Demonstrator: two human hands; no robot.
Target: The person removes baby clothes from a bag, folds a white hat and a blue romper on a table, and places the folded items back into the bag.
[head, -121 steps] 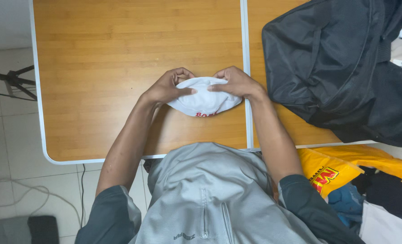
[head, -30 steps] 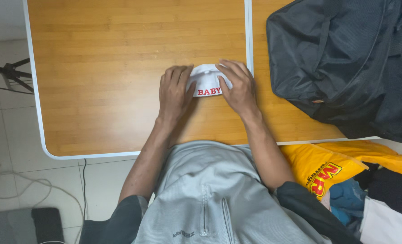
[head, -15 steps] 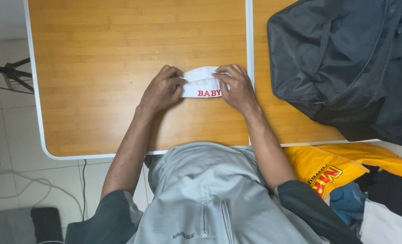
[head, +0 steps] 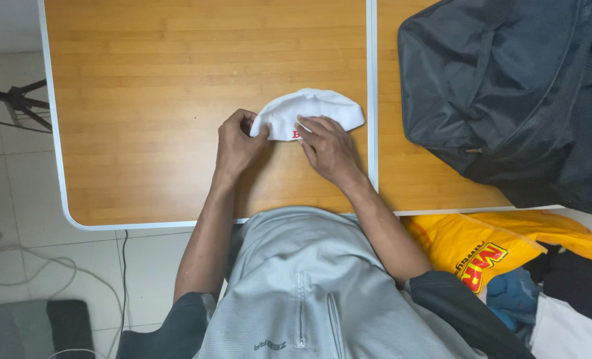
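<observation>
A small white cloth cap [head: 316, 110] with red lettering lies on the wooden folding table [head: 176, 100], near the seam between its two halves. My left hand [head: 237, 143] pinches the cap's left edge. Fingers of my right hand [head: 327, 149] press flat on the cap's lower middle and cover most of the lettering. The cap's right part spreads out rounded and uncovered.
A large black bag [head: 509, 93] fills the table's right half. A yellow plastic bag [head: 502, 249] and other clothes lie below it at the right. A black tripod leg [head: 16, 103] and cables [head: 36, 266] are on the tiled floor at the left.
The cap, a narrow folded band half a second ago, is now spread wider to the right. My right hand slid left onto its middle, and my left hand shifted down slightly.
</observation>
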